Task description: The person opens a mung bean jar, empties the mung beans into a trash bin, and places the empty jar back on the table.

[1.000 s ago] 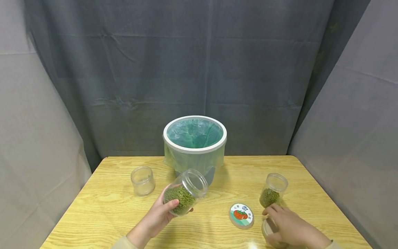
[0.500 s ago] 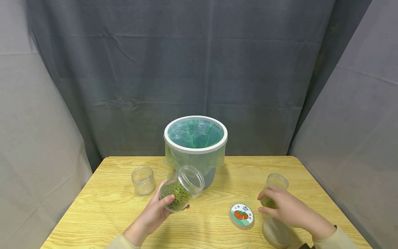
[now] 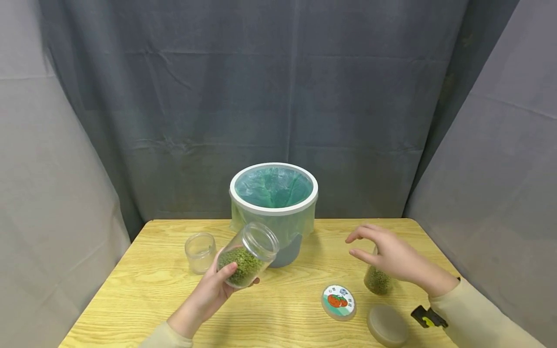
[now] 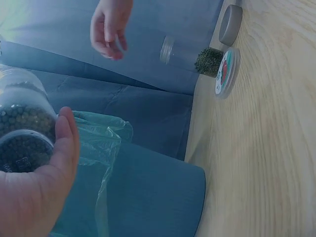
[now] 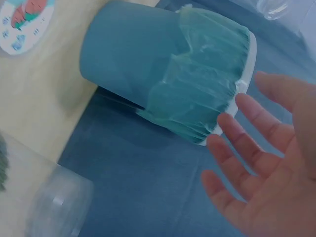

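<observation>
In the head view my left hand (image 3: 213,291) grips a clear jar (image 3: 244,258) partly filled with small green beans. The jar is lidless, with its mouth tilted up to the right, in front of the bin. My right hand (image 3: 393,253) hovers over the right of the table, fingers spread apart and nothing between them. Below and partly behind it, a second lidless jar (image 3: 376,281) of green beans stands upright. The right wrist view also shows the right hand (image 5: 271,158) with separated fingers, and that jar's clear rim (image 5: 61,202) at lower left.
A bin (image 3: 285,253) with a white rim and green liner stands at the table's back middle. Left of it is a small clear container (image 3: 200,253). A tomato-printed lid (image 3: 339,302) and a plain lid (image 3: 387,325) lie at the front right. Grey curtains (image 3: 278,96) surround the table.
My right hand has risen from the plain lid, past the second jar, to above it. The left hand has drifted slightly left and up with its jar.
</observation>
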